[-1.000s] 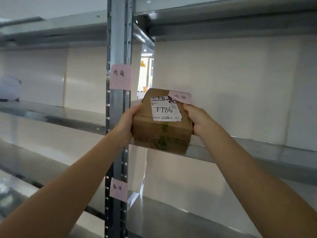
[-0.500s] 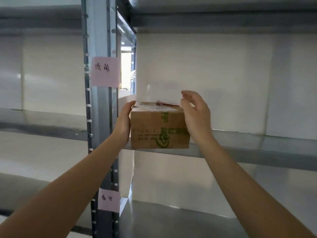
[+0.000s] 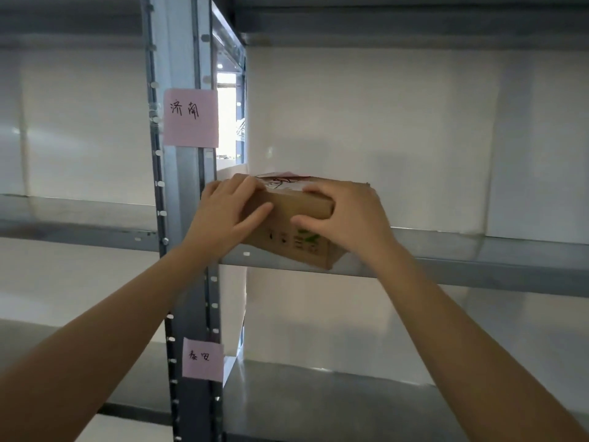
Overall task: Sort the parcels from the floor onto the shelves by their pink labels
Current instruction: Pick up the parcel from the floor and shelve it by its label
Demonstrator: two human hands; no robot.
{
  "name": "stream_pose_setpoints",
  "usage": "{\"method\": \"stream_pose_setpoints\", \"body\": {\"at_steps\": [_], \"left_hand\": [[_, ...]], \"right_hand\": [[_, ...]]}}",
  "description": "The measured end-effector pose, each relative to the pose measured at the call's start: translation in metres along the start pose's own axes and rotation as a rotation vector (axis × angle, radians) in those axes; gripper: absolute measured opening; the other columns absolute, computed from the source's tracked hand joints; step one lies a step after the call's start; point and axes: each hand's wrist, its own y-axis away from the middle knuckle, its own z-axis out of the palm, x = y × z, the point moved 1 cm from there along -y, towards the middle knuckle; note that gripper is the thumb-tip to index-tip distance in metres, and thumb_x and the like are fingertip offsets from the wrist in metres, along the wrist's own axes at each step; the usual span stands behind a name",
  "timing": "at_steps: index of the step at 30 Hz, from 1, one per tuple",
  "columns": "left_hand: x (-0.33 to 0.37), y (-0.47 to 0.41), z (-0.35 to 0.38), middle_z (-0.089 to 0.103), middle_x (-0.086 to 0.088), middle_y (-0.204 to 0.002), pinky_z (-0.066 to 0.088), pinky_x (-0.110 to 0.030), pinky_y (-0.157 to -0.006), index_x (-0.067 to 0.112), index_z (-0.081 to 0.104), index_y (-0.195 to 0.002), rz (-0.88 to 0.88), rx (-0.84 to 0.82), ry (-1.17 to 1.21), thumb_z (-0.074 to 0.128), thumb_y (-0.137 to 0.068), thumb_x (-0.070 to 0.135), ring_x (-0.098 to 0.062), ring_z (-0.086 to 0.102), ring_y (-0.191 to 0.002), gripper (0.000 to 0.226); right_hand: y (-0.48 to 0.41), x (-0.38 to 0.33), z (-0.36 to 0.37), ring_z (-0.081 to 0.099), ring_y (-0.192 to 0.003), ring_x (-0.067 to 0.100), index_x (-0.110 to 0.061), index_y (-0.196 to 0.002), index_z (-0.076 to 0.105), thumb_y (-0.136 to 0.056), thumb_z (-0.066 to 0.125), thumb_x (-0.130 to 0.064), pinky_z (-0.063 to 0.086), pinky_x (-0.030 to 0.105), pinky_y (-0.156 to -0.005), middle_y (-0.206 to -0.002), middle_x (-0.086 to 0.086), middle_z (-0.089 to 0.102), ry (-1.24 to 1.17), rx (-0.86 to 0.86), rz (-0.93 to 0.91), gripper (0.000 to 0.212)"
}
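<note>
A brown cardboard parcel (image 3: 294, 215) with green print sits on the metal shelf (image 3: 462, 253) just right of the upright post, turned at a slight angle with one corner over the front edge. A white shipping label and a bit of pink label show on its top. My left hand (image 3: 228, 213) grips its left front corner. My right hand (image 3: 347, 218) clasps its right front, fingers over the top edge. A pink label (image 3: 191, 118) with handwriting is stuck on the post beside this shelf level.
The grey slotted upright post (image 3: 178, 237) stands at left of the parcel. A second pink label (image 3: 202, 358) marks the lower shelf (image 3: 334, 406). Another shelf bay (image 3: 73, 224) lies to the left, with a white back wall behind.
The parcel went from being held up with its top label facing me to resting on the shelf. Both hands shifted from its sides to its front and top edge, and the view moved closer.
</note>
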Motion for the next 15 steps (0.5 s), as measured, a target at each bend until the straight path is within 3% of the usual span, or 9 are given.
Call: {"method": "stream_pose_setpoints", "body": {"at_steps": [4, 6, 9, 15], "left_hand": [[-0.005, -0.006, 0.003, 0.05, -0.004, -0.133, 0.019, -0.046, -0.108, 0.023, 0.043, -0.132, 0.088, -0.103, -0.212, 0.042, -0.076, 0.064, -0.025, 0.044, -0.121, 0.069], [-0.006, -0.01, 0.01, 0.043, -0.005, -0.14, 0.016, -0.049, -0.111, 0.025, 0.034, -0.139, 0.092, -0.172, -0.26, 0.055, -0.075, 0.06, -0.028, 0.038, -0.128, 0.077], [-0.003, -0.016, 0.021, 0.038, -0.006, -0.144, 0.016, -0.051, -0.111, 0.024, 0.029, -0.142, 0.072, -0.179, -0.317, 0.068, -0.074, 0.048, -0.029, 0.033, -0.132, 0.082], [0.004, -0.021, 0.036, 0.038, -0.008, -0.144, 0.021, -0.052, -0.11, 0.019, 0.028, -0.143, 0.031, -0.155, -0.396, 0.069, -0.074, 0.046, -0.029, 0.031, -0.133, 0.084]], "right_hand": [[-0.009, 0.033, -0.005, 0.056, -0.107, 0.012, -0.032, -0.119, 0.06, -0.069, 0.073, -0.05, 0.045, 0.037, -0.095, -0.119, -0.01, 0.063, -0.155, -0.073, 0.099, 0.055], [-0.015, 0.048, -0.001, 0.055, -0.109, 0.014, -0.028, -0.119, 0.059, -0.072, 0.073, -0.046, 0.046, 0.038, -0.094, -0.121, -0.007, 0.062, -0.162, -0.046, 0.132, 0.053], [-0.02, 0.064, 0.008, 0.055, -0.111, 0.017, -0.025, -0.121, 0.057, -0.075, 0.071, -0.044, 0.045, 0.043, -0.095, -0.124, -0.004, 0.06, -0.154, -0.009, 0.165, 0.052], [-0.021, 0.072, 0.02, 0.054, -0.111, 0.022, -0.021, -0.124, 0.052, -0.08, 0.064, -0.045, 0.046, 0.047, -0.092, -0.124, -0.002, 0.058, -0.091, 0.067, 0.146, 0.051]]}}
